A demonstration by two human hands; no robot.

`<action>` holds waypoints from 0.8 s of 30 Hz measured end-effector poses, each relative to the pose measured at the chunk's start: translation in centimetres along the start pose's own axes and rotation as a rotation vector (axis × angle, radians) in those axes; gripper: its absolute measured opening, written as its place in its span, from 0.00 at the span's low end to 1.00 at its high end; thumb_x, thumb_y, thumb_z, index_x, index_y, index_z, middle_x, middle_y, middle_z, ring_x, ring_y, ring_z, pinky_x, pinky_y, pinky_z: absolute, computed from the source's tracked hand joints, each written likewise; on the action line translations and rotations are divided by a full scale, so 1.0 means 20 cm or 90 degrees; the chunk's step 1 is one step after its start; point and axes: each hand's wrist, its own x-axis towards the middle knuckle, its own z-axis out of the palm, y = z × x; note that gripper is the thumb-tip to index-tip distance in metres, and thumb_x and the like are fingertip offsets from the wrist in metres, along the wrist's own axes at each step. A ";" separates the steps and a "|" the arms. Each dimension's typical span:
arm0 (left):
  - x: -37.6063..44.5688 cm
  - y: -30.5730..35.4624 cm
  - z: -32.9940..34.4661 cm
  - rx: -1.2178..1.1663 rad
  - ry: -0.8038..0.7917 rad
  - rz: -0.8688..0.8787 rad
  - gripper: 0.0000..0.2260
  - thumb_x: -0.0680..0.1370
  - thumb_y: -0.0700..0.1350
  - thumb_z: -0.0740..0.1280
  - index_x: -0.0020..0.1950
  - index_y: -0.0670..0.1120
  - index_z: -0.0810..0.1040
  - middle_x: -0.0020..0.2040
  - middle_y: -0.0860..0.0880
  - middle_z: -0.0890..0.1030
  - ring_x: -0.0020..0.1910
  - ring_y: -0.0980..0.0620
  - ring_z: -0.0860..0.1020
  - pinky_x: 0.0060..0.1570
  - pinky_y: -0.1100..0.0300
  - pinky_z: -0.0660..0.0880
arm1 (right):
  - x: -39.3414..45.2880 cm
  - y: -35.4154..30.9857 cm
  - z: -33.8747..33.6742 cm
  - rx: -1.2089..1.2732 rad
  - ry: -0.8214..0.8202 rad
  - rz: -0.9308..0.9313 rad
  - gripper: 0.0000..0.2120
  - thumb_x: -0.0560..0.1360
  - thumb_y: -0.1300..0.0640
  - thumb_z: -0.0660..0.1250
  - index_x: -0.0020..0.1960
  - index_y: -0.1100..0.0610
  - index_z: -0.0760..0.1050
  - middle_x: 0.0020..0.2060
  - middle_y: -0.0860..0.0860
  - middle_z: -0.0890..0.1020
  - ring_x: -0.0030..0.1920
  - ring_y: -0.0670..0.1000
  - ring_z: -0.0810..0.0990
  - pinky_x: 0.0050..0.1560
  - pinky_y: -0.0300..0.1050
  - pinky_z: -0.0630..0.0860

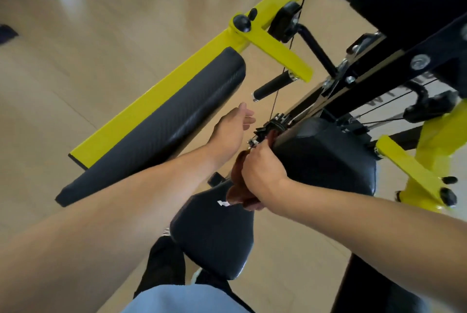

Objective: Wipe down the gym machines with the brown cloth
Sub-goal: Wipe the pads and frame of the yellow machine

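Wiping the centre pad (326,158) of the gym machine is the step in hand, judging by where the cloth (236,178) sits. The right hand (262,173) is closed around the brown cloth, fingers curled over it, and presses it against the pad's near-left edge, just at the point where the cable (280,85) hardware meets the upholstery. Loose folds of cloth hang below the fist toward 6 o'clock, over the seat (214,234).

The left hand (231,130) is empty, fingers loosely spread and pointing toward 1 o'clock, hovering between the long arm pad (156,125) at 10 o'clock and the cable; it touches nothing that I can make out.

To do this well, I would flatten the cloth under the palm rather than keep it bunched, so more fabric meets the vinyl with each pass. Strokes should run along the pad's edge and then across its face toward 3 o'clock, overlapping. The dangling folds are a likely snag risk near the clips and cable at 12 o'clock of the fist, so tucking them in is wise. The free hand could steady the pad or the yellow frame (273,44), keeping clear of the cable. The black grip (274,84) at 12 o'clock, the arm pad and the seat look like the natural surfaces to take after.
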 end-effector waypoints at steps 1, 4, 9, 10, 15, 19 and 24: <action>-0.02 0.03 0.01 -0.021 -0.001 0.031 0.22 0.86 0.52 0.50 0.63 0.41 0.79 0.60 0.45 0.83 0.59 0.50 0.79 0.51 0.66 0.71 | -0.04 0.01 0.01 0.003 0.035 0.012 0.29 0.75 0.34 0.65 0.58 0.59 0.75 0.57 0.63 0.79 0.62 0.68 0.76 0.68 0.77 0.62; -0.05 0.14 0.05 -0.022 -0.017 0.134 0.21 0.86 0.49 0.50 0.59 0.40 0.80 0.58 0.44 0.83 0.59 0.50 0.80 0.54 0.69 0.74 | -0.20 0.08 0.06 0.081 0.149 0.082 0.28 0.81 0.42 0.62 0.69 0.63 0.74 0.67 0.63 0.77 0.70 0.67 0.71 0.75 0.71 0.56; -0.12 0.32 0.20 0.007 -0.043 0.290 0.18 0.85 0.49 0.52 0.57 0.42 0.79 0.55 0.45 0.84 0.57 0.49 0.81 0.56 0.64 0.75 | -0.46 0.12 0.18 0.255 0.310 0.182 0.27 0.84 0.51 0.59 0.79 0.61 0.62 0.80 0.60 0.61 0.82 0.63 0.53 0.79 0.63 0.40; -0.13 0.36 0.23 0.017 -0.050 0.329 0.17 0.85 0.48 0.52 0.56 0.43 0.79 0.54 0.45 0.84 0.57 0.50 0.82 0.56 0.65 0.75 | -0.50 0.13 0.20 0.298 0.337 0.198 0.27 0.84 0.52 0.58 0.80 0.60 0.62 0.81 0.59 0.60 0.82 0.62 0.53 0.79 0.63 0.40; -0.23 0.50 0.38 0.115 -0.026 0.507 0.14 0.84 0.50 0.54 0.49 0.54 0.79 0.51 0.48 0.84 0.54 0.49 0.80 0.58 0.49 0.75 | -0.66 0.21 0.37 0.477 0.351 0.396 0.27 0.84 0.49 0.47 0.81 0.57 0.61 0.80 0.53 0.65 0.80 0.58 0.63 0.81 0.62 0.44; -0.33 0.50 0.46 0.308 -0.103 0.586 0.13 0.85 0.45 0.57 0.56 0.45 0.80 0.44 0.60 0.81 0.43 0.60 0.77 0.44 0.57 0.74 | -0.82 0.24 0.55 0.771 0.322 0.536 0.31 0.82 0.33 0.51 0.76 0.51 0.67 0.71 0.49 0.76 0.70 0.53 0.74 0.71 0.50 0.66; -0.43 0.45 0.64 0.764 -0.362 0.526 0.19 0.84 0.49 0.55 0.74 0.51 0.71 0.73 0.53 0.73 0.71 0.54 0.70 0.72 0.55 0.65 | -0.78 0.03 0.73 1.121 0.402 0.511 0.39 0.78 0.35 0.64 0.82 0.45 0.52 0.70 0.46 0.76 0.65 0.52 0.79 0.57 0.50 0.78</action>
